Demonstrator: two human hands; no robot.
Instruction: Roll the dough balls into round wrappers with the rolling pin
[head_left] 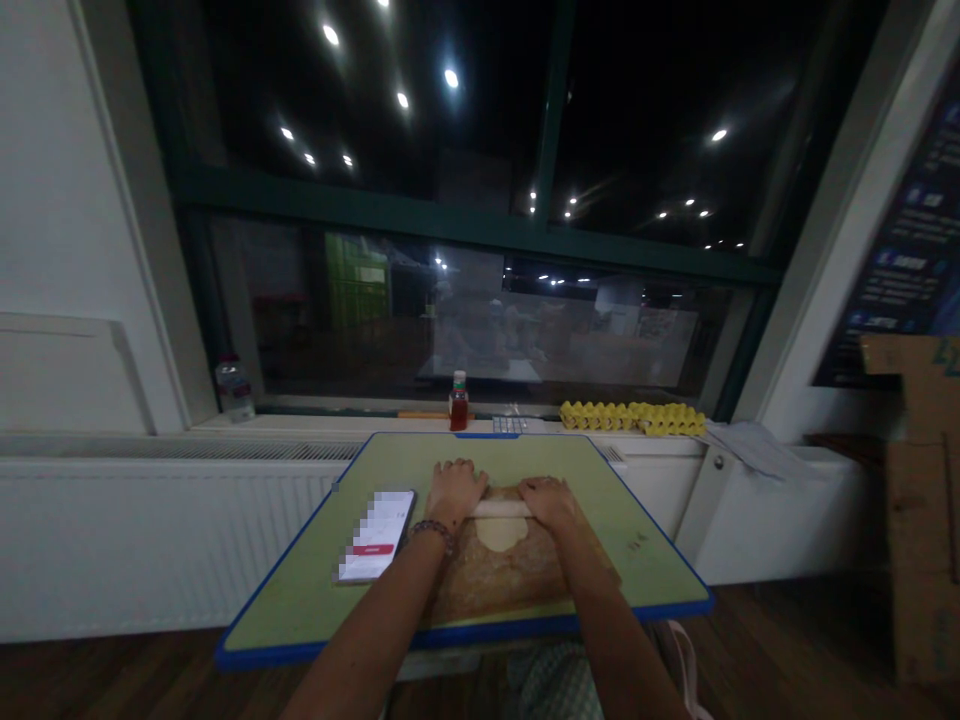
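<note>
A pale rolling pin (501, 509) lies crosswise over a flat, rounded sheet of dough (501, 535). My left hand (456, 492) is on the pin's left end, its fingers curled over it and a beaded bracelet at the wrist. At the right end, my right hand (551, 500) grips the pin in the same way. Beneath the dough is a brown wooden board (510, 588) with whitish smears. The parts of the pin under both hands are hidden.
The board rests on a green table (292, 590) with a blue edge. Left of my arm lies a phone (375, 540), its screen lit. Along the windowsill stand a red sauce bottle (458, 405), a yellow egg tray (630, 418) and a plastic bottle (235, 390). Cardboard (926, 520) leans at right.
</note>
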